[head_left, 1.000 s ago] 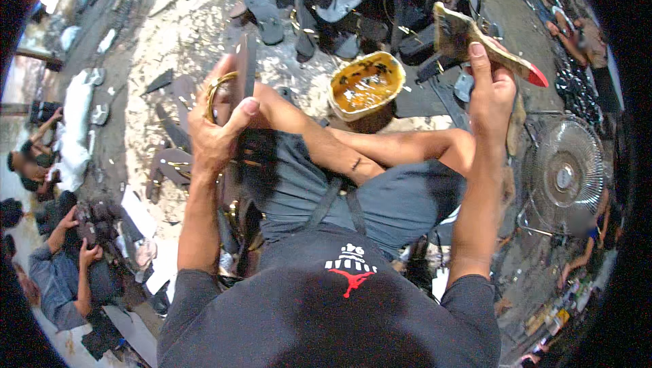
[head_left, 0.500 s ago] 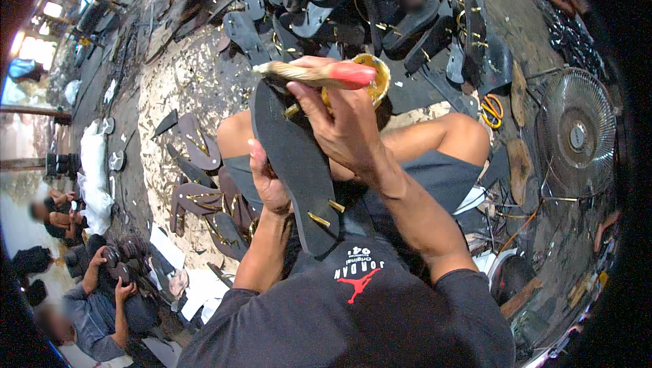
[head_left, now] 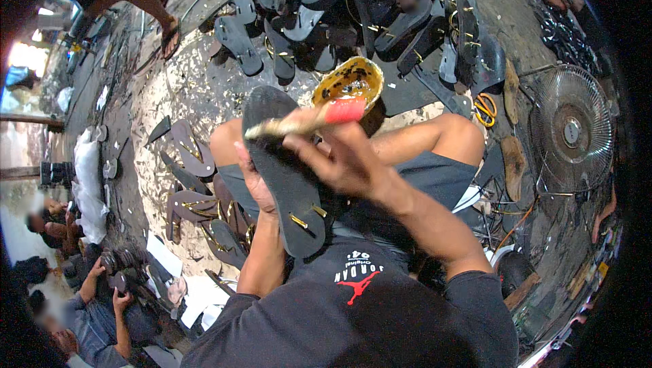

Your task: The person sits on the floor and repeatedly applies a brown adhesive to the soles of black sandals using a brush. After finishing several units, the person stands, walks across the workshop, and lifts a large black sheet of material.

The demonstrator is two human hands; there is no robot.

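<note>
Looks like the gluing step: left hand [head_left: 255,181] grips the black sandal sole [head_left: 282,171] over the lap, right hand [head_left: 339,157] holds a red-handled brush [head_left: 305,120] across its 12 o'clock end, so next is probably even strokes downward.

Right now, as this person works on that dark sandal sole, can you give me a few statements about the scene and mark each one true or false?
1. The left hand holds a dark sandal sole. True.
2. The right hand holds scissors. False: it holds a brush with a red handle over the sole.
3. A fan stands at the person's right. True.
4. The yellow-stained bowl sits on the person's lap. False: it sits on the floor beyond the knees.
</note>
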